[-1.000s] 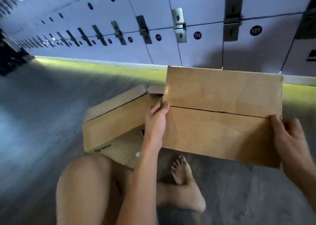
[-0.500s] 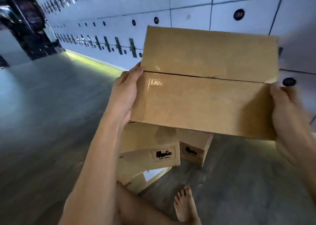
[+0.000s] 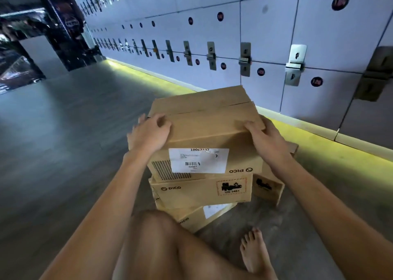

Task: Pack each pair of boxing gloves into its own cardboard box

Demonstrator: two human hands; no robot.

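Observation:
A closed cardboard box [image 3: 209, 118] with a white label rests on top of a stack of cardboard boxes on the floor in front of me. My left hand [image 3: 150, 131] grips its left top edge. My right hand [image 3: 263, 137] grips its right top edge. Below it lies a second box [image 3: 191, 192] printed PICO with a UN 3481 sticker, and under that a third box [image 3: 197, 218], turned at an angle. A smaller box [image 3: 269, 188] stands to the right of the stack. No boxing gloves show.
A wall of pale lockers [image 3: 265, 35] with metal latches runs behind the stack, with a lit yellow strip [image 3: 319, 135] along its base. Grey floor [image 3: 63, 141] spreads to the left. My bare knee [image 3: 157, 237] and foot [image 3: 255, 252] lie just before the boxes.
The box was held up flat in front of the lockers. Both hands have lowered it onto the stack, its labelled side now facing me.

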